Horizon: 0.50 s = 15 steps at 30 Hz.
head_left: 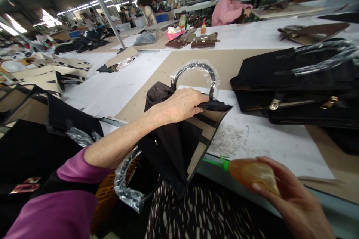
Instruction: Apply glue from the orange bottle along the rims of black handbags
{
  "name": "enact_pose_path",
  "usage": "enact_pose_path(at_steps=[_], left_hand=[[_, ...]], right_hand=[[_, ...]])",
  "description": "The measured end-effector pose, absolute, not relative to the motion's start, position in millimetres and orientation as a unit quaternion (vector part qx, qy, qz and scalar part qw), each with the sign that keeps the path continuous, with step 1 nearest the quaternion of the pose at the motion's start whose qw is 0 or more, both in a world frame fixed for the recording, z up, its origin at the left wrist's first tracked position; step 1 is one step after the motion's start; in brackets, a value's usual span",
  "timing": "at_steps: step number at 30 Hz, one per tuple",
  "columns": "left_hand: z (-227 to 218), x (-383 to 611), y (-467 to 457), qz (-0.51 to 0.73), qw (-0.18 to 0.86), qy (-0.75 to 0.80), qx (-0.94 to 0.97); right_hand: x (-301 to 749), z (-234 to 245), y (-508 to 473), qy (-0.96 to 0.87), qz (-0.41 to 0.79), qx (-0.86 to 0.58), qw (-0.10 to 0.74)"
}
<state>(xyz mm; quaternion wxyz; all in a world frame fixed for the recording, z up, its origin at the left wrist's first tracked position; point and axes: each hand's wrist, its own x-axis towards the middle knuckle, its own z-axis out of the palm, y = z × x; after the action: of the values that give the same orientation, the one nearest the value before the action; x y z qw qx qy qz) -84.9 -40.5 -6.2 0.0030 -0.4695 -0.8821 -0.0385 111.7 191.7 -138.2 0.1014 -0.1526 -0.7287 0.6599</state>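
A black handbag (171, 149) with its lining showing rests against the table edge and over my lap. My left hand (182, 104) is closed on the bag's upper edge, near a handle (196, 69) wrapped in clear plastic. A second plastic-wrapped handle (127, 183) hangs below on the left. In my right hand (286, 190) is a squeeze bottle (252, 175) of amber liquid, held lying on its side. Its green nozzle (214, 161) points left at the bag's open edge; whether the tip touches it I cannot tell.
Black bags (269, 74) with metal clasps are stacked on the right of the table. More unfinished bags (25, 138) stand on the left. Farther back lie brown bag pieces (204, 41) and another bottle (203, 27). A person in pink (227, 11) works across the table.
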Motion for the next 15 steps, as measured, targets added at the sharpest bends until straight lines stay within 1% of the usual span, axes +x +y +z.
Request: enact_pose_path(at_steps=[3, 7, 11, 15], left_hand=[[-8, -86, -41, -0.038, 0.002, -0.882, -0.469], [-8, -88, -41, -0.045, -0.003, -0.880, -0.473], [-5, -89, -40, -0.041, -0.011, -0.881, -0.471], [-3, -89, -37, -0.036, -0.016, -0.883, -0.468]], right_hand=[[100, -149, 196, -0.748, 0.643, -0.113, 0.121], [95, -159, 198, -0.772, 0.621, -0.066, 0.117], [87, -160, 198, -0.829, 0.537, -0.034, 0.149], [76, -162, 203, -0.874, 0.445, 0.030, 0.194]])
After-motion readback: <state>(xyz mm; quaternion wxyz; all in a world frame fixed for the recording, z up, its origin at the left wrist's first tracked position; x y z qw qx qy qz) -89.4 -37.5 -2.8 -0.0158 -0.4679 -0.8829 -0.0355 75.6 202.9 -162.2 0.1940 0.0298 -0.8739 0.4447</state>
